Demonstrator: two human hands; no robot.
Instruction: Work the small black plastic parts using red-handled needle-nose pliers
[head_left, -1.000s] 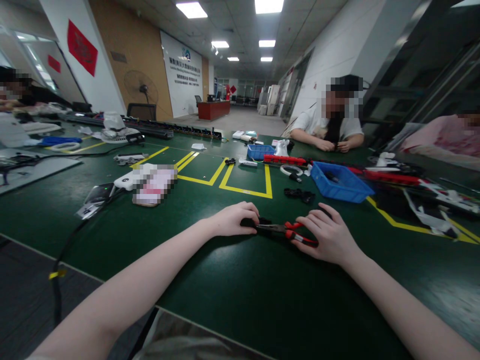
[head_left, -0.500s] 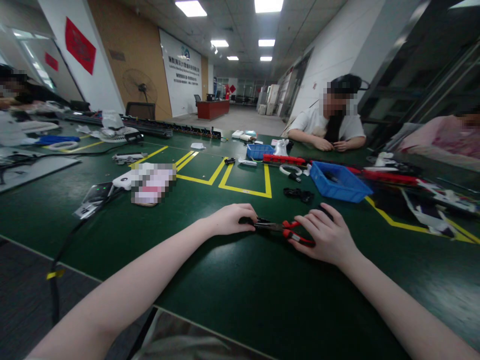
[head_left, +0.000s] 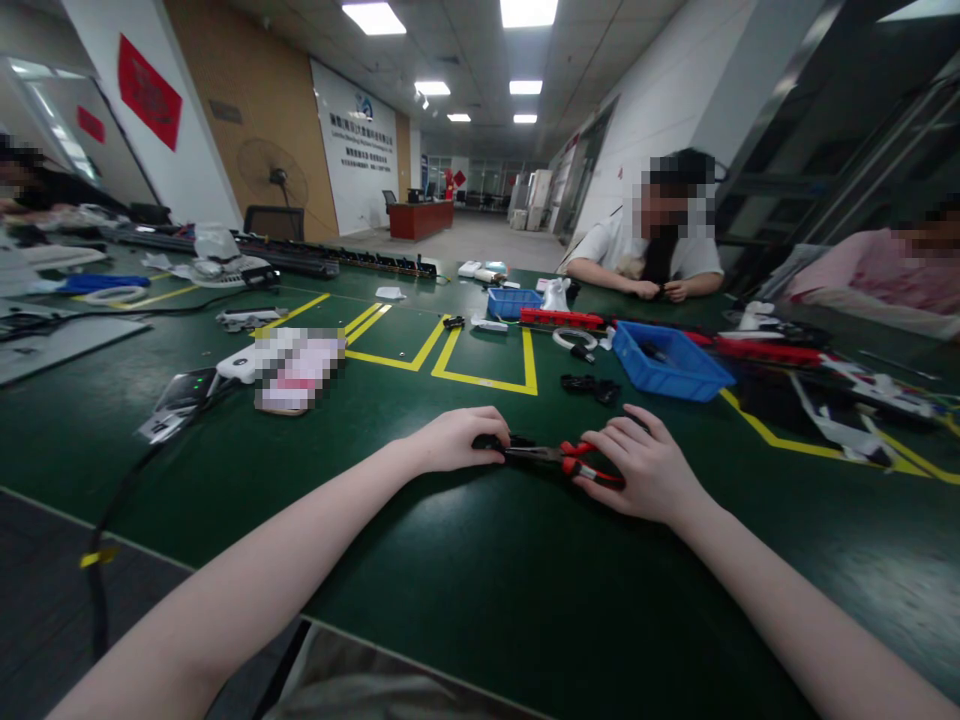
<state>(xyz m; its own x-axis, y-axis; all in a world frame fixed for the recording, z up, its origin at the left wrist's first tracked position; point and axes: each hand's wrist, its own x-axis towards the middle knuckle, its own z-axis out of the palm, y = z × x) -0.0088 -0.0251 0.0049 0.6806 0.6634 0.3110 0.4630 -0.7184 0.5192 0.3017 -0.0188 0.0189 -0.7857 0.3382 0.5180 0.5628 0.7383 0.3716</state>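
Observation:
My right hand is closed round the red handles of a pair of long-nose pliers. Their narrow metal jaws point left and reach the fingers of my left hand. That hand pinches a small black part, mostly covered by the fingers, so I cannot make out its kind. The plier tips meet or overlap the black part; whether they grip it is not clear. Both hands are just over the green table. Beyond them lies a bundle of black cable.
A blue bin stands right of the cable, a smaller blue bin farther back. Left lie a phone, a white device and a thick black cable. Yellow tape marks the table. Another person sits across.
The whole view has shifted slightly, so everything appears a little farther left. Both hands keep nearly the same pose, with the pliers still at the black part.

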